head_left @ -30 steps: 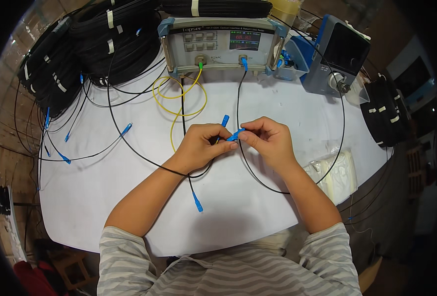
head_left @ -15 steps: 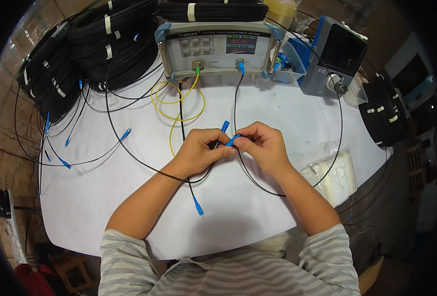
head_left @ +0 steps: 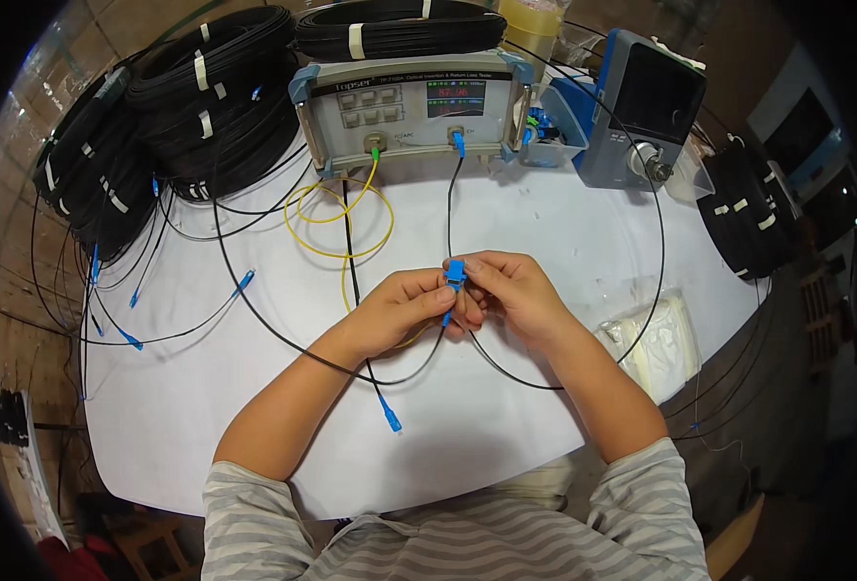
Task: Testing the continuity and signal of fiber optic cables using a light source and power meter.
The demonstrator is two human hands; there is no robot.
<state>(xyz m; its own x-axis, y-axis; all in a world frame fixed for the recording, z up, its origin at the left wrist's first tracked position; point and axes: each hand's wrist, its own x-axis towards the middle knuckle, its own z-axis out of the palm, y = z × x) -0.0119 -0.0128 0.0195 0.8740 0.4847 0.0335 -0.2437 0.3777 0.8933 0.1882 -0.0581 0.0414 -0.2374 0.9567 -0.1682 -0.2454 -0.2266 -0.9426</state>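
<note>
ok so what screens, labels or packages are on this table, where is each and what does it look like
Test instrument: back centre of the table, grey box with blue corners, small dark screen with red and green readouts.
Handheld meter: back right, blue-grey body, large dark blank screen.
Clear plastic bag: right of the right hand, flat, holding white pieces.
White tape bands: wrapped round the black cable coils, back left.

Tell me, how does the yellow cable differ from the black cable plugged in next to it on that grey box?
The yellow cable lies in loose loops on the table; the black cable runs nearly straight down to the hands. The yellow one ends in a green plug, the black one in a blue plug. Both plug into the front of the grey box.
</note>
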